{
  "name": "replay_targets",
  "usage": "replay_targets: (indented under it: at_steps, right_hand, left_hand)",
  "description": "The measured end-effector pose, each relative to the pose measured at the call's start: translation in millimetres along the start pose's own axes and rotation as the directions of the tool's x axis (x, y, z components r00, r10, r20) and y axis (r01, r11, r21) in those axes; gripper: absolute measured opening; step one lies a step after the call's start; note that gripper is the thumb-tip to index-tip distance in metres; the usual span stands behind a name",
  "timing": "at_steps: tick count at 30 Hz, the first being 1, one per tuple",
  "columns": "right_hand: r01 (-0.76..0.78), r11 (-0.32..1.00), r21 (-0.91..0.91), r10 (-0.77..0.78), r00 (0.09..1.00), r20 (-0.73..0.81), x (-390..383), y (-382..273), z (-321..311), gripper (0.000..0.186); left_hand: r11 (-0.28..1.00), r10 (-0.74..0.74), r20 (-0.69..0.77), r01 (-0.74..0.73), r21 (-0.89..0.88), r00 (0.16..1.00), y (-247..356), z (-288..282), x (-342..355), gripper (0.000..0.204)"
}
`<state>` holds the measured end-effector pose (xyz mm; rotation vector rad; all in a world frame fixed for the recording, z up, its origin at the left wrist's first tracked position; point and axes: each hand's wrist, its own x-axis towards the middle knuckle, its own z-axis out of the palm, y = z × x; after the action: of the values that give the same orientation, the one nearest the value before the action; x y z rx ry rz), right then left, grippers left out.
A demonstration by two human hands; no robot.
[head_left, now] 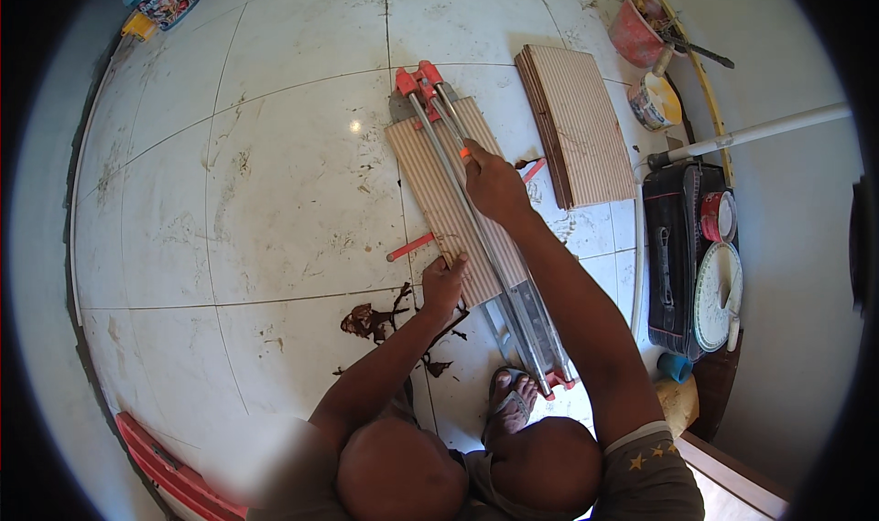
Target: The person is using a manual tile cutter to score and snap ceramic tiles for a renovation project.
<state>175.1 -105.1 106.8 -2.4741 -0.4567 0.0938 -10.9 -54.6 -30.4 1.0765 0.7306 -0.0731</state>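
Observation:
A manual tile cutter (526, 324) with red ends and two long steel rails lies on the white floor. A ribbed tan tile (426, 168) rests on its bed under the rails. My right hand (494, 184) grips the cutter's orange-tipped handle partway along the rails. My left hand (444, 283) presses down on the near left edge of the tile, fingers bent over it.
A stack of ribbed tan tiles (579, 123) lies to the right. Brown tile shards (371, 321) are scattered near my left hand. A black case (671, 265), tape roll, white disc, white pipe (760, 132) and buckets (636, 31) line the right wall. My sandalled foot (513, 397) sits beside the cutter.

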Motion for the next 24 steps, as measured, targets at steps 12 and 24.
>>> replay_targets:
  at_steps: [12, 24]
  right_hand:
    - [-0.449, 0.875, 0.178, 0.375, 0.864, 0.335, 14, -4, -21, 0.080]
    - [-0.620, 0.721, 0.308, 0.381, 0.727, 0.572, 26, 24, -3, 0.027]
  left_hand:
    - [0.999, 0.020, 0.011, -0.021, 0.048, 1.000, 2, -3, 2, 0.025]
    - [0.996, -0.072, 0.139, 0.079, -0.045, 0.988, 2, -11, 5, 0.029]
